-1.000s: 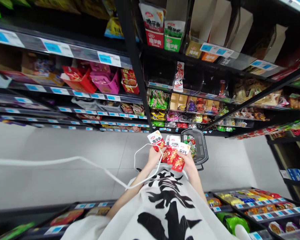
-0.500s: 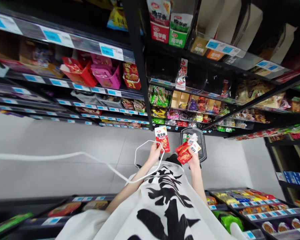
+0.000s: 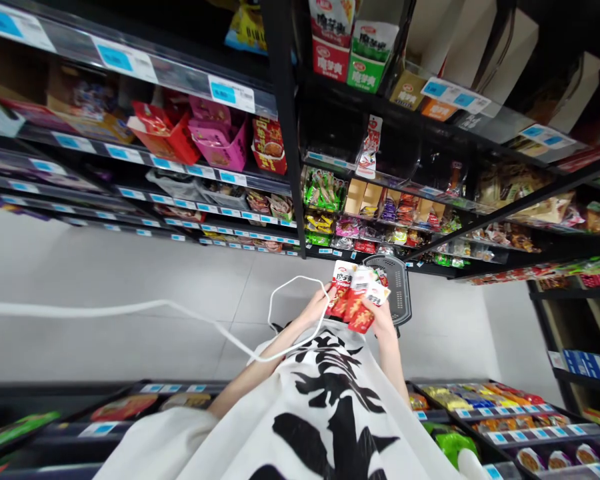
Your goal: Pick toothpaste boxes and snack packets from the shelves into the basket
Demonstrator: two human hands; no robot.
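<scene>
My left hand (image 3: 316,307) is closed on the edge of a red and white snack packet (image 3: 342,280). Beside it, my right hand (image 3: 381,317) grips more red and white snack packets (image 3: 362,323), fanned out and overlapping. The packets of both hands meet in front of my waist; whether the left fingers also touch the right hand's packets is hard to tell. Just beyond my right hand, a dark grey shopping basket (image 3: 403,293) stands on the floor, with some packets partly visible inside. A white cord (image 3: 195,319) runs in from the left and loops around my left wrist area.
Tall black shelves (image 3: 285,133) with snacks line the far side. A red snack box (image 3: 331,60) and a green snack box (image 3: 364,72) stand on an upper shelf. Low shelves with packaged food (image 3: 485,393) are behind me on both sides. Grey floor (image 3: 200,280) lies between.
My left hand has moved right with its packet, bringing it against the packets in my right hand. The right hand's packets have turned slightly and shifted a little left.
</scene>
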